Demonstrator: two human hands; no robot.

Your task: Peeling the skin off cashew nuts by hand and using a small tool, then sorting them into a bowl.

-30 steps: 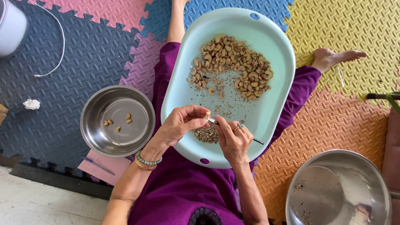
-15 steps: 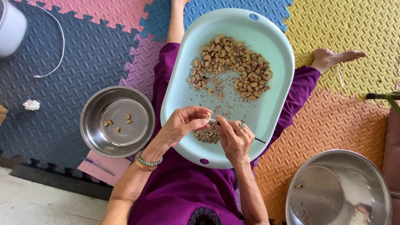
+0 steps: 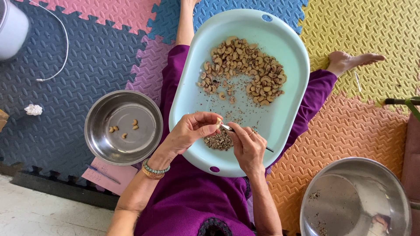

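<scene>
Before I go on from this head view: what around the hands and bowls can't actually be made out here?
- Cashew in the left hand: mostly covered by fingertips; its peel state is unreadable.
- Thin tool in the right hand: its middle hidden by the fingers, its tip too small.
- Large steel bowl at lower right: cut off by the frame's bottom edge.
- White container at top left: cropped by the corner.
- Kernels in the small steel bowl: too small to judge.
</scene>
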